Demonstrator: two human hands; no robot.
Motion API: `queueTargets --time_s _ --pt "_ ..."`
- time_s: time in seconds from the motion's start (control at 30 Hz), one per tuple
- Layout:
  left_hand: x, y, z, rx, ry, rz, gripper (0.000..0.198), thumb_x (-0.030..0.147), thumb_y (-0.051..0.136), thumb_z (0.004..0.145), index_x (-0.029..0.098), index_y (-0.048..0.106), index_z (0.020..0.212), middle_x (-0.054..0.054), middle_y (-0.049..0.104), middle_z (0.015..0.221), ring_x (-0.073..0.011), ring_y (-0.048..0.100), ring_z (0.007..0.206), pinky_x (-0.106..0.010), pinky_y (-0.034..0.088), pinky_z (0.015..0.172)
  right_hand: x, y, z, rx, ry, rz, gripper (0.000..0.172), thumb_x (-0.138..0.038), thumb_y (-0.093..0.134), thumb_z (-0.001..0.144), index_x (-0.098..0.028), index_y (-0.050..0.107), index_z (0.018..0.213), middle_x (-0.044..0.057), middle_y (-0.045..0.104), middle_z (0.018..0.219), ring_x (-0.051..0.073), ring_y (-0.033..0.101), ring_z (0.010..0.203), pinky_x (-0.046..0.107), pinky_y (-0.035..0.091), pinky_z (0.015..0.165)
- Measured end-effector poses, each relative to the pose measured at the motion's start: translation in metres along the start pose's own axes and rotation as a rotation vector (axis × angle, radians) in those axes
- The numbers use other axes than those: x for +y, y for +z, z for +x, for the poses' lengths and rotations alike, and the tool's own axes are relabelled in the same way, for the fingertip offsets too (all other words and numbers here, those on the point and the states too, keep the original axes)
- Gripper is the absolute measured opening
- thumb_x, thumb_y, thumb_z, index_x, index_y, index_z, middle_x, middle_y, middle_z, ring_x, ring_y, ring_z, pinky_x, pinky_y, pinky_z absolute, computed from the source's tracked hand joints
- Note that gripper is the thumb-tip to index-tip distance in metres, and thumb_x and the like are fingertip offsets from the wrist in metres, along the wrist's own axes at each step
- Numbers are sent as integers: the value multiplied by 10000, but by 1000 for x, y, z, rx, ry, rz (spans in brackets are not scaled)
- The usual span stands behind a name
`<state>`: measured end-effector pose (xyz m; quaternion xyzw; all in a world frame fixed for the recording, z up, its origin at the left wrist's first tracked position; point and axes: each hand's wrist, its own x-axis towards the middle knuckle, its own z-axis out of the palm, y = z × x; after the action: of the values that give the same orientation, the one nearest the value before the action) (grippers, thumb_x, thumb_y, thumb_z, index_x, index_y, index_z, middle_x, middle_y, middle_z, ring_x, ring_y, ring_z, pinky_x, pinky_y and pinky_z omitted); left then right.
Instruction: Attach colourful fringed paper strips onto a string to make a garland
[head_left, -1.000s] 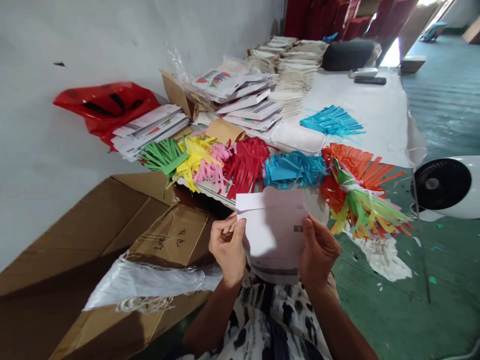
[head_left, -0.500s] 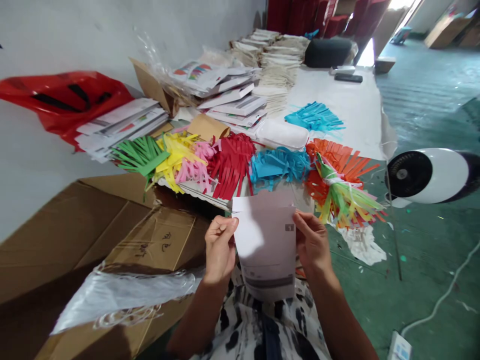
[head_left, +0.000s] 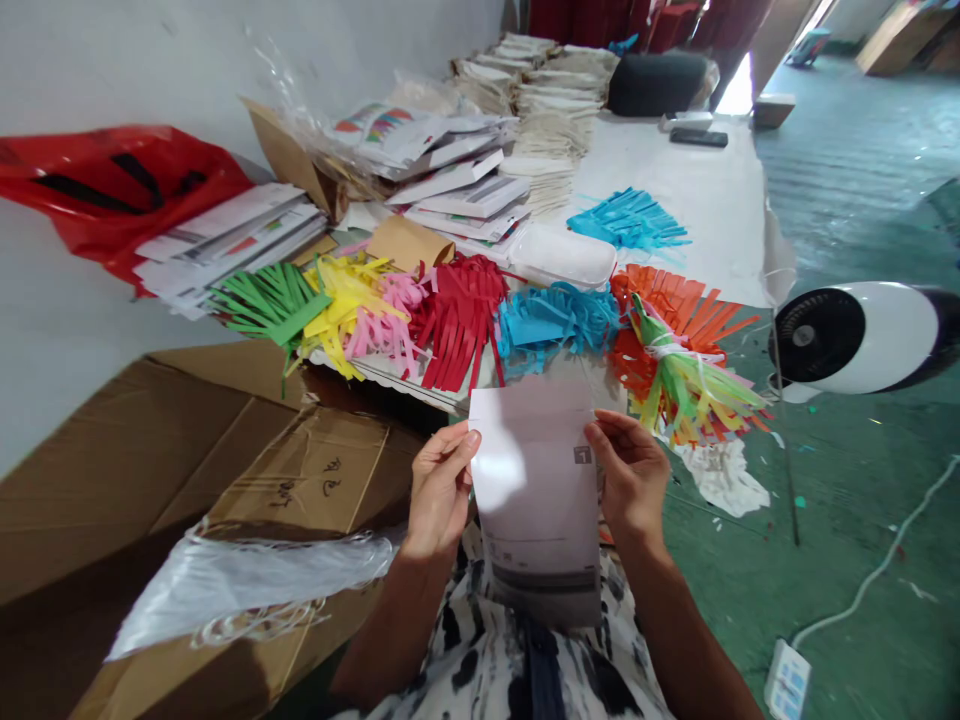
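**Two hands hold a sheet of white paper (head_left: 534, 490) upright, just in front of a worktop's near edge**

The sheet stands between the person's left hand (head_left: 442, 490) and right hand (head_left: 630, 470), with neither hand clearly nearer. Its long axis runs almost straight away from the chest, with the top edge toward the worktop (head_left: 660, 170) and the lower end over a black-and-white patterned top (head_left: 480, 650). A small grey square marked 1 (head_left: 583, 455) sits near the upper right corner, and a dark printed band (head_left: 541, 578) crosses the lower end.

Both hands are partly closed and pinch the sheet's long sides in their upper half. The left fingertips (head_left: 469, 440) meet the left side, and the right fingertips (head_left: 596, 430) curl onto the right side.

Along the worktop's near edge lie bundles of cut paper fringe: green (head_left: 270, 305), yellow (head_left: 349, 305), pink (head_left: 386, 325), red (head_left: 461, 320), blue (head_left: 555, 320) and orange (head_left: 656, 305). A tied multicoloured bunch (head_left: 682, 385) sits at the near right corner. Stacks of printed sheets (head_left: 457, 190) lie behind them. An open cardboard box (head_left: 225, 480) fills the lower left, and a white fan (head_left: 862, 338) stands on the green floor to the right.
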<state>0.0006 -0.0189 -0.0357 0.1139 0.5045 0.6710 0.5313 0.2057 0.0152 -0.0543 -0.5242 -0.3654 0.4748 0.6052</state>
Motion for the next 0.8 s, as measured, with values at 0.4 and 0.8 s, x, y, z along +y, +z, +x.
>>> queueTargets --time_s 0.4,0.8 --pt "4 -2 0 55 25 -25 431 322 1050 490 191 775 796 34 747 723 -68 638 600 -167 510 582 -7 -22 -6 -284 112 -255 340 -509 862 793 -226 846 982 65 825 911 209 736 785 306 587 694" --pt "8 -2 -2 -129 0 86 425 456 978 658 201 794 944 12 716 750 -89 584 612 -193 458 597 -7 -20 -7 -189 -54 -264 277 -479 853 812 -221 790 891 19 734 757 159 644 658 263 522 593"
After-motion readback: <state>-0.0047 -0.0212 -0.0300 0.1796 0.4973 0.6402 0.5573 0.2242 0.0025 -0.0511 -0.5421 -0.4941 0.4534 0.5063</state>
